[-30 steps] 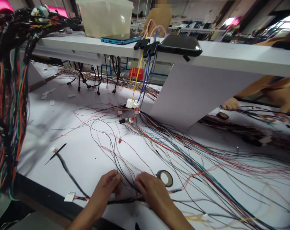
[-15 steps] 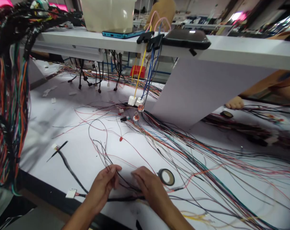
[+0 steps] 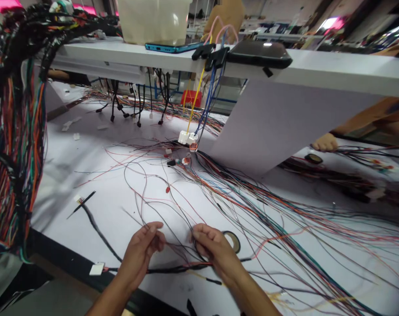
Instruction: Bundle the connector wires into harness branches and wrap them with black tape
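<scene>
My left hand (image 3: 138, 252) is closed in a pinch on thin wires, whose loose ends stick out up and to the left. My right hand (image 3: 221, 254) pinches a dark wire (image 3: 185, 215) that loops away over the white tabletop. Between the hands, thin wires run down to a black taped harness branch (image 3: 173, 269). That branch passes below both hands, with a white connector (image 3: 96, 269) at its left end. Just behind my right hand lies a roll of black tape (image 3: 236, 242), partly covered by it.
A long wire bundle (image 3: 252, 206) crosses to the right. White connectors (image 3: 183, 137) hang from clips on a shelf (image 3: 318, 70) holding phones and a tub (image 3: 155, 22). A thick harness (image 3: 18, 153) hangs at left. Another person's hand (image 3: 326, 142) is at the right.
My right hand has shifted slightly right and drawn a dark wire away from the wires at my left hand. My left hand stays nearly in place.
</scene>
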The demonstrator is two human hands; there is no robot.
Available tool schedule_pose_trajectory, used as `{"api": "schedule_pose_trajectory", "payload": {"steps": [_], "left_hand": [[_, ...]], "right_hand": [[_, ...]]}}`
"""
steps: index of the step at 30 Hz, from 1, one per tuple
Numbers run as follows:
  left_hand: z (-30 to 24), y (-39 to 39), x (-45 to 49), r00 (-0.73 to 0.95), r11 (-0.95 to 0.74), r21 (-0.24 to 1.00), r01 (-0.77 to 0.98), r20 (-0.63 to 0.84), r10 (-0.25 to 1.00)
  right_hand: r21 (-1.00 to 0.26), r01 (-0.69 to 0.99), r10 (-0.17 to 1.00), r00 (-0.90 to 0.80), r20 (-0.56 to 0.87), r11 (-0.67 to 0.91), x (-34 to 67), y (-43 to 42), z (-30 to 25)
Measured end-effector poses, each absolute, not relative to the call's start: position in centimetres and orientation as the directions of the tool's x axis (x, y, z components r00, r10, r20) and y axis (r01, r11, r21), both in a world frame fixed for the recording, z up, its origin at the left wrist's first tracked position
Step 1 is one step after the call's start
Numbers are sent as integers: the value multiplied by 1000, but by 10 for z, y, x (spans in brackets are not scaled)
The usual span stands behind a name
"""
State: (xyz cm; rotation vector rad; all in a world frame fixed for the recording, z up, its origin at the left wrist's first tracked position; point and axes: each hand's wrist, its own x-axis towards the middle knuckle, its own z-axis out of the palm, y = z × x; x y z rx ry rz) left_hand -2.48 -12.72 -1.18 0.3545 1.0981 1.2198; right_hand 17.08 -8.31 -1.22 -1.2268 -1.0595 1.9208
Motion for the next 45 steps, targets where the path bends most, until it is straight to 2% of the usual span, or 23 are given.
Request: {"api": "schedule_pose_trajectory", "payload": {"steps": [2, 3, 5, 7, 8, 10, 13, 15, 17, 20, 22, 26, 31, 35, 39, 43, 45], "left_hand": [[-8, -123, -31, -74, 402, 776, -486, -495, 866], [-5, -120, -35, -91, 421, 823, -382, -487, 869], [1, -118, -43, -178, 412, 908, -68, -418, 891], [6, -118, -45, -248, 360, 905, 227, -304, 920], [8, -118, -43, -240, 345, 893, 289, -282, 929], [10, -119, -31, -125, 366, 902, 230, -345, 930], [8, -116, -4, 160, 450, 892, -42, -438, 884], [8, -112, 10, 249, 431, 882, -191, -381, 890], [10, -108, 15, 253, 337, 890, -307, -265, 931], [20, -103, 5, 168, 171, 900, -401, -111, 980], [28, -100, -9, 63, 121, 888, -444, -104, 993], [31, -97, -40, -186, 24, 843, -537, -146, 972], [21, -106, -64, -314, 15, 739, -674, -304, 899], [20, -116, -76, -395, -42, 663, -747, -392, 831], [18, -120, -87, -423, -30, 678, -734, -422, 802], [18, -120, -92, -465, -39, 694, -719, -438, 770], [21, -120, -92, -461, -48, 702, -711, -413, 785]], "right_hand": [[-827, -204, 821, -378, -428, -525, 174, -84, -13], [-816, -239, 827, -368, -426, -526, 175, -85, -13], [-810, -267, 835, -356, -420, -521, 175, -86, -15], [-811, -274, 836, -367, -408, -517, 175, -88, -17], [-813, -274, 835, -378, -400, -513, 175, -88, -18], [-823, -268, 834, -403, -377, -501, 175, -90, -20], [-844, -225, 820, -449, -354, -487, 175, -92, -23], [-852, -187, 800, -487, -351, -488, 177, -92, -25], [-847, -167, 774, -523, -358, -505, 180, -91, -27], [-821, -174, 737, -567, -367, -543, 185, -87, -25], [-813, -214, 751, -559, -353, -542, 186, -84, -21], [-775, -367, 826, -455, -333, -514, 182, -83, -11], [-703, -510, 863, -374, -339, -496, 180, -83, -13], [-713, -560, 907, -275, -320, -422, 182, -82, -18], [-822, -424, 921, -258, -293, -380, 181, -85, -11], [-986, -120, 987, -130, -98, -114, 162, -89, 4], [-996, 86, 961, -275, 15, 41, 142, -89, 11]]}}
